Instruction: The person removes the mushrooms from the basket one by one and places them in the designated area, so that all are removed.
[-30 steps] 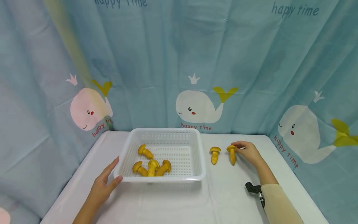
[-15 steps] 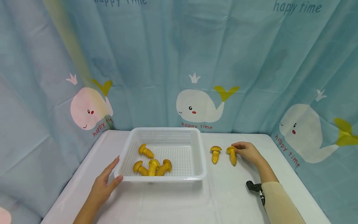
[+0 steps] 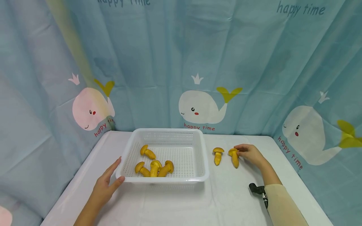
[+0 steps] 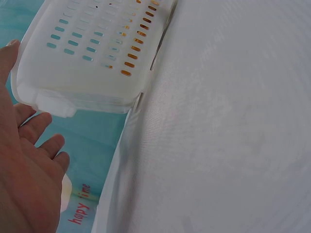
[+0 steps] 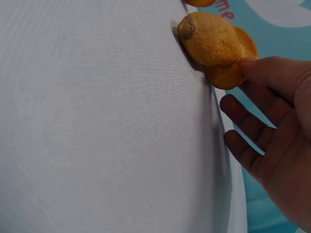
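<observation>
- Count: six yellow mushrooms, one white basket [image 3: 169, 180], your two bare hands.
- Four are in the basket: the back-left mushroom [image 3: 148, 153] lies alone; the front-left mushroom [image 3: 142, 169], front-middle mushroom [image 3: 155, 169] and front-right mushroom [image 3: 166, 169] bunch up by the front wall.
- Two are right of the basket on the cloth-covered tabletop [image 3: 181, 207]: the loose mushroom [image 3: 217, 157] near the basket's right rim, then the held mushroom [image 3: 235, 159] farther toward the tabletop's right edge. Caps face the far edge, stems point your way.
- Basket sits near the tabletop's far edge, left of middle.
- Room: mesh floor shows across the basket's right half; white cloth runs from its front rim toward you, between your forearms; a small gap separates loose and held mushrooms.
- Your right hand [image 3: 251, 154] reaches in along the tabletop's right side, thumb and index pinching the held mushroom's cap, other fingers bent loosely off it. Can't tell if the cloth takes its full weight.
- Your left hand [image 3: 103, 188] grasps nothing: it spreads round the basket's front-left corner, thumb at the front rim, fingers along the left side.
- One black device [image 3: 256, 188] sits by your right sleeve [image 3: 284, 204].
- Blue curtain [image 3: 158, 56] hangs behind the far edge.
</observation>
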